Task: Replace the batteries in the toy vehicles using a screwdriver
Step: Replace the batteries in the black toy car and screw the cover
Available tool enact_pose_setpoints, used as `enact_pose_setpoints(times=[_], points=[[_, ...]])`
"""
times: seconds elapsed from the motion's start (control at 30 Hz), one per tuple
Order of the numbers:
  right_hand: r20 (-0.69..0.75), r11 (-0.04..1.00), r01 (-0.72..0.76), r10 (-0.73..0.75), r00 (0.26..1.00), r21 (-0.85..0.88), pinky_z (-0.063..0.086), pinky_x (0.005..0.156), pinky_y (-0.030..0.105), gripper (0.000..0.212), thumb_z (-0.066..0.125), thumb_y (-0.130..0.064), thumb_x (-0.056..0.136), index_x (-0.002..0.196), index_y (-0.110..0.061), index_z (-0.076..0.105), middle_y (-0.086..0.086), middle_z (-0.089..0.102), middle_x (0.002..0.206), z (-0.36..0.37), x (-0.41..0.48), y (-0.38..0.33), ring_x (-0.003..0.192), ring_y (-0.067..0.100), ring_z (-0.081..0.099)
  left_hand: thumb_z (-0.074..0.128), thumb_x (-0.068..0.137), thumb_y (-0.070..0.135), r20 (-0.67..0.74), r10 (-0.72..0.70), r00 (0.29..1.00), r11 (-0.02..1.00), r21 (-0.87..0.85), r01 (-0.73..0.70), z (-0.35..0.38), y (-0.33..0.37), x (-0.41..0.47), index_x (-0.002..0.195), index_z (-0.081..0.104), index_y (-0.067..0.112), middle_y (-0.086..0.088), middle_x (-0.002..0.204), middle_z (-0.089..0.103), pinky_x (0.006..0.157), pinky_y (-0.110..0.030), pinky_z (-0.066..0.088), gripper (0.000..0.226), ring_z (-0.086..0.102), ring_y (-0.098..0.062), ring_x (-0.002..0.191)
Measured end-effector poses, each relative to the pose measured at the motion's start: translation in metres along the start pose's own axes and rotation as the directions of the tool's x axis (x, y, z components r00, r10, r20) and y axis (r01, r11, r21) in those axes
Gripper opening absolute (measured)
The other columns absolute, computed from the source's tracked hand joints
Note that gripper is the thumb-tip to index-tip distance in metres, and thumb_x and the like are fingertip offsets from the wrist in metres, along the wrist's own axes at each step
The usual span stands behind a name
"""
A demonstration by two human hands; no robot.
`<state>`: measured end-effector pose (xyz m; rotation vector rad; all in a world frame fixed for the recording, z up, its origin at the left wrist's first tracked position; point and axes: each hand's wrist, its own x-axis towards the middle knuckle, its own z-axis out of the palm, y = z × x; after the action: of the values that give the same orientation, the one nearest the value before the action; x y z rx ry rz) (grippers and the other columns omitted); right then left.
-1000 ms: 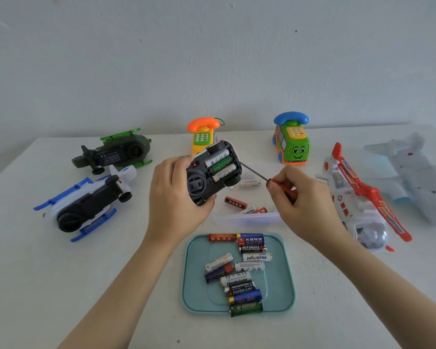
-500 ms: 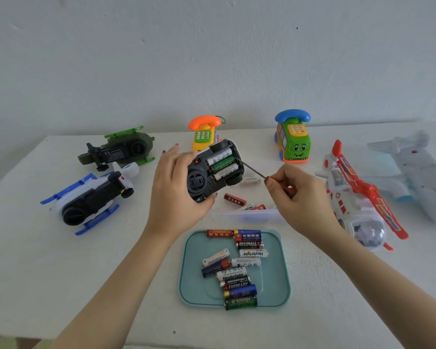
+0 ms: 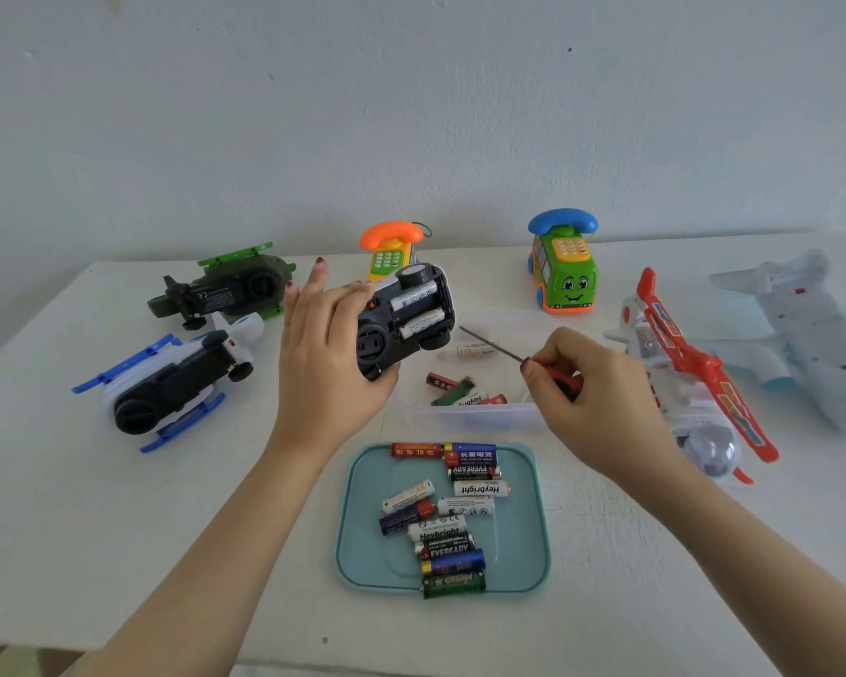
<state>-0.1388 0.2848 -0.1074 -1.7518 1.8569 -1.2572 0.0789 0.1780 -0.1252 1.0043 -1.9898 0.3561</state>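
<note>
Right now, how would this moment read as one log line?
left hand: holds toy car, battery compartment open | right hand: pinches screwdriver, tip clear of car

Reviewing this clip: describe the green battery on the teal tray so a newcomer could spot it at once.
Find the teal tray on the white table, at the middle nearest the camera. Follow its batteries to the near rim: the last one is the green battery. It is the tray's only dark green cell, right next to a blue battery.
</note>
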Motion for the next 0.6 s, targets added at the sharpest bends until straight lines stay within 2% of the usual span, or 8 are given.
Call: enact_pose_setpoints(times=[0.1,0.2,0.33,0.5,0.6], points=[[-0.028,1.0,0.024,-0.024,0.999,0.003,0.037,0.049,0.015,0.017,0.061,-0.012,0.089,0.075,-0.006,0.055,0.007,0.056,0.055,-0.0001,0.0038,-0.0016,0.055,0.018,0.047,0.075,0.073,0.029,0.003,-0.017,1.0,1.0,-0.004,0.017,-0.0002,0.0024,-0.001,0.117,0.057,-0.001,-0.018,0.112,0.06,0.121,-0.035,0.007,0.057,0.04,-0.038,0.132],[-0.027,0.999,0.032,-0.031,0.999,0.016,0.035,0.048,0.015,0.017,0.061,-0.013,0.09,0.075,-0.006,0.055,0.007,0.055,0.054,0.0021,0.0076,-0.0028,0.049,0.012,0.043,0.071,0.073,0.035,0.006,-0.029,1.0,0.999,-0.027,0.029,-0.0005,0.0045,-0.0016,0.118,0.054,0.001,-0.018,0.114,0.059,0.121,-0.036,0.008,0.059,0.041,-0.038,0.131],[-0.027,0.999,0.037,-0.036,0.999,0.014,0.035,0.047,0.013,0.016,0.06,-0.013,0.09,0.076,-0.006,0.056,0.003,0.054,0.053,0.0046,0.009,-0.0046,0.05,0.008,0.044,0.077,0.071,0.032,-0.007,-0.036,0.999,0.998,-0.06,0.035,-0.0012,0.0075,-0.0029,0.118,0.053,0.0,-0.017,0.115,0.058,0.121,-0.035,0.009,0.061,0.041,-0.036,0.131],[-0.005,0.996,0.022,-0.021,1.0,0.085,0.034,0.047,0.007,0.019,0.06,-0.007,0.09,0.073,-0.003,0.054,-0.018,0.053,0.048,0.0066,0.0088,-0.0053,0.047,0.0,0.049,0.081,0.068,0.026,-0.024,-0.019,1.0,0.995,-0.095,0.017,-0.0021,0.0095,-0.0044,0.116,0.054,0.0,-0.013,0.116,0.053,0.12,-0.034,0.011,0.061,0.041,-0.034,0.13],[0.003,0.995,0.037,-0.037,0.999,0.088,0.033,0.047,0.01,0.019,0.061,-0.008,0.09,0.073,-0.003,0.055,-0.007,0.048,0.048,0.0048,0.006,-0.0015,0.046,0.005,0.042,0.082,0.067,0.025,-0.014,-0.017,1.0,0.995,-0.096,0.015,-0.0015,0.0081,-0.0064,0.118,0.052,0.003,-0.013,0.116,0.054,0.12,-0.038,0.013,0.063,0.042,-0.035,0.13]])
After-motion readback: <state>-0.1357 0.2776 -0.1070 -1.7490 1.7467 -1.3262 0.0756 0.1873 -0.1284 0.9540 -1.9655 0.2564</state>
